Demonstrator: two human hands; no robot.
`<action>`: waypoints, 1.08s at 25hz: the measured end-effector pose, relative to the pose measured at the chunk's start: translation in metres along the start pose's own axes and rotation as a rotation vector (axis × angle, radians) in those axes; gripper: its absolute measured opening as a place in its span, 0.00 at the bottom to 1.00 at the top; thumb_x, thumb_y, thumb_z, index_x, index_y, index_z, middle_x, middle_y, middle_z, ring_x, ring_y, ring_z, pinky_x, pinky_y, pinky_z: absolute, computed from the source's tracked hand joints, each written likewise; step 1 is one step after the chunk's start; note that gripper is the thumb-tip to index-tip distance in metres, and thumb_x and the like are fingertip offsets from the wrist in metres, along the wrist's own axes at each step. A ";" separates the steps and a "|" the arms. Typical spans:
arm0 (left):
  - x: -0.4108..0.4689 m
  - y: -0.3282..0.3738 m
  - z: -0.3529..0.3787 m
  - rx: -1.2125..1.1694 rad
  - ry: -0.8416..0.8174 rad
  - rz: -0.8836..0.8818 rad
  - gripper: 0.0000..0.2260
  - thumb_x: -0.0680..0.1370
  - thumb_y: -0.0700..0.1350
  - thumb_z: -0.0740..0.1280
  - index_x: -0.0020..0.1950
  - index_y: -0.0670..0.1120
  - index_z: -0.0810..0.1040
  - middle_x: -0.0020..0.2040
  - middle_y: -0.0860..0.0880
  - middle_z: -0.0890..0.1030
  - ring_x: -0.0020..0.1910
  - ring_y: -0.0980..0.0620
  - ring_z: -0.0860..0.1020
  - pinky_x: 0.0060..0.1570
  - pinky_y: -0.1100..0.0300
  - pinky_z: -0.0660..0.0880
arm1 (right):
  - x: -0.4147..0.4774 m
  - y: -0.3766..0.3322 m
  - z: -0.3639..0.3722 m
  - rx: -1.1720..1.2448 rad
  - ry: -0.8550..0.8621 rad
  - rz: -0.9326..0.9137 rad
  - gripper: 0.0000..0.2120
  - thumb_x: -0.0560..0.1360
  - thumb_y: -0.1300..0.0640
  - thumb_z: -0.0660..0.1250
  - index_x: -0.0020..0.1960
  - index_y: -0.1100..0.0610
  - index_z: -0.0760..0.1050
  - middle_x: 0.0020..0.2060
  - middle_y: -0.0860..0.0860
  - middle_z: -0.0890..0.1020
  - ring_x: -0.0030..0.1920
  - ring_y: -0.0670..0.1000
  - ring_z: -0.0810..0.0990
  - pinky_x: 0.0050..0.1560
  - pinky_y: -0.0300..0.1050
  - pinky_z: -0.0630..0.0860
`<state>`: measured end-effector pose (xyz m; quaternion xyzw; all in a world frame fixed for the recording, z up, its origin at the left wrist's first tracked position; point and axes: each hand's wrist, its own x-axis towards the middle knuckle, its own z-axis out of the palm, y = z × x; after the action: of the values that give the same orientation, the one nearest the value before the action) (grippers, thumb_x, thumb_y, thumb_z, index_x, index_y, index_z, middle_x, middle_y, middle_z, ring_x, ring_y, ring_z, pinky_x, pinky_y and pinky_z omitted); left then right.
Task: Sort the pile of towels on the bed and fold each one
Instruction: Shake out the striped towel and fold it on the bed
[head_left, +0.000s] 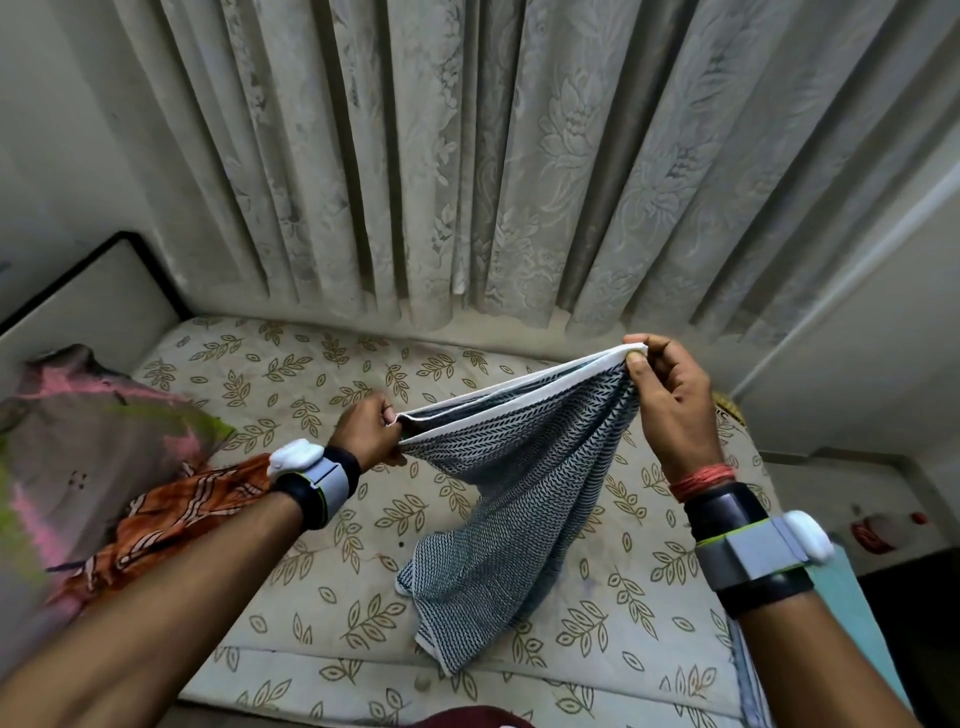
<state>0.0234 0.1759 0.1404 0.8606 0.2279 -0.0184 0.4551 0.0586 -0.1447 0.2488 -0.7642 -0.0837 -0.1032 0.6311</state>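
Observation:
A black-and-white herringbone towel (511, 499) with a white border hangs over the bed (322, 525), its lower end resting on the leaf-print sheet. My left hand (370, 431) grips one end of its top edge. Higher up and to the right, my right hand (667, 395) pinches the other end. The edge is stretched between them, doubled so two white borders show. An orange patterned towel (176, 514) lies crumpled at the left under my left forearm.
A grey, pink and green pillow (88, 447) sits at the left by the headboard (98, 296). Lace curtains (467, 156) hang behind the bed. A light blue cloth (857, 613) lies at the bed's right edge, and something maroon (467, 719) shows at the bottom.

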 end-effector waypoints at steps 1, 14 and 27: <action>0.003 0.002 -0.004 0.053 -0.048 -0.051 0.04 0.77 0.38 0.64 0.45 0.44 0.69 0.38 0.40 0.84 0.27 0.45 0.83 0.26 0.55 0.78 | 0.000 0.000 0.000 -0.018 -0.016 -0.012 0.08 0.82 0.64 0.63 0.59 0.58 0.78 0.48 0.48 0.83 0.49 0.41 0.81 0.54 0.37 0.78; 0.031 0.099 -0.093 -0.378 -0.252 -0.180 0.06 0.82 0.36 0.58 0.50 0.42 0.74 0.29 0.45 0.83 0.26 0.50 0.82 0.28 0.62 0.79 | 0.030 -0.007 -0.028 -0.050 0.090 -0.071 0.09 0.83 0.63 0.63 0.59 0.55 0.78 0.50 0.48 0.84 0.50 0.41 0.81 0.57 0.38 0.77; 0.040 0.267 -0.200 0.151 -0.225 0.111 0.09 0.83 0.42 0.61 0.50 0.38 0.78 0.34 0.44 0.85 0.25 0.52 0.81 0.25 0.65 0.76 | 0.113 -0.066 -0.048 -0.086 0.239 -0.164 0.08 0.83 0.62 0.63 0.59 0.57 0.78 0.46 0.47 0.82 0.43 0.34 0.80 0.48 0.27 0.75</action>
<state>0.1332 0.2211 0.4550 0.8962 0.1257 -0.1067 0.4119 0.1482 -0.1798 0.3500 -0.7635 -0.0659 -0.2482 0.5925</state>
